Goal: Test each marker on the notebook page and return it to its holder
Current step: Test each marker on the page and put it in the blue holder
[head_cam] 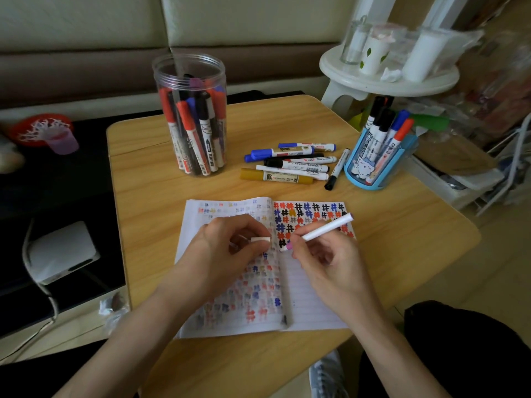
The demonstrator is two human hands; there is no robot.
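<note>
An open notebook lies on the wooden table, its right page covered at the top with coloured hash marks. My right hand grips a white marker with a purple tip, the tip down on the right page near the spine. My left hand rests on the left page and pinches the marker's white cap. A clear plastic jar full of markers stands at the back left. A blue holder with several markers stands at the right.
Several loose markers lie in a pile between the jar and the blue holder. A white round stool with cups stands behind the table's right corner. A white box with a cable sits on the dark surface to the left.
</note>
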